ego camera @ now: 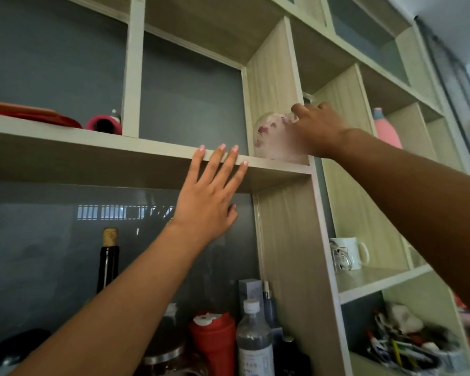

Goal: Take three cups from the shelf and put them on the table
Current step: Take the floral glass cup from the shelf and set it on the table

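A frosted glass cup with pink flower print point(272, 137) stands at the right end of a high shelf board point(120, 150), against the wooden divider. My right hand point(315, 128) reaches up and wraps its fingers around the cup's right side and top. My left hand point(212, 191) is open, fingers spread, its fingertips resting on the front edge of that shelf board left of the cup. A white mug point(350, 251) and a clear glass mug point(341, 259) stand in a lower compartment to the right. No table is in view.
A pink bottle point(385, 128) stands in the compartment right of my hand. Red items point(38, 115) lie on the upper shelf at left. Below are a corked dark bottle point(107, 261), a red flask point(212, 337), a plastic bottle point(254, 337) and a pen holder point(407, 346).
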Available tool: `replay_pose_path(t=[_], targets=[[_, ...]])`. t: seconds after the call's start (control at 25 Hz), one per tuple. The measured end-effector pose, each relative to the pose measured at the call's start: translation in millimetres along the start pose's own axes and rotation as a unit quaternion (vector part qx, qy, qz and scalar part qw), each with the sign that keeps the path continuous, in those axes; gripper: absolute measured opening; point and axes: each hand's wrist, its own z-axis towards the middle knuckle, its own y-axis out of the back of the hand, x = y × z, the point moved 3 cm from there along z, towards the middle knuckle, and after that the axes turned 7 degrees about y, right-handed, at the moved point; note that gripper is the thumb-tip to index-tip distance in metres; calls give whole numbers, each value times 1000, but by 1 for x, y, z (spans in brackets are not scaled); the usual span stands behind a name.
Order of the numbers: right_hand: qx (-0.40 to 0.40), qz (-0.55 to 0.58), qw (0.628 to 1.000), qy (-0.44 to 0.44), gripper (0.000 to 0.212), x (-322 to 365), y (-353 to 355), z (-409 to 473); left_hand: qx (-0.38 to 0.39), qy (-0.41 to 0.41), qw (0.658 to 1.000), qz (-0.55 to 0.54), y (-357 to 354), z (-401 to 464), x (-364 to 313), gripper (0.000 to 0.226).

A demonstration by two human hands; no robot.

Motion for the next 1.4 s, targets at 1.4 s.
replay_pose_path(t=[1.4], targets=[[385,652,589,-282,19,136,39,-432,407,118,367,-828,104,-261,-221,97]])
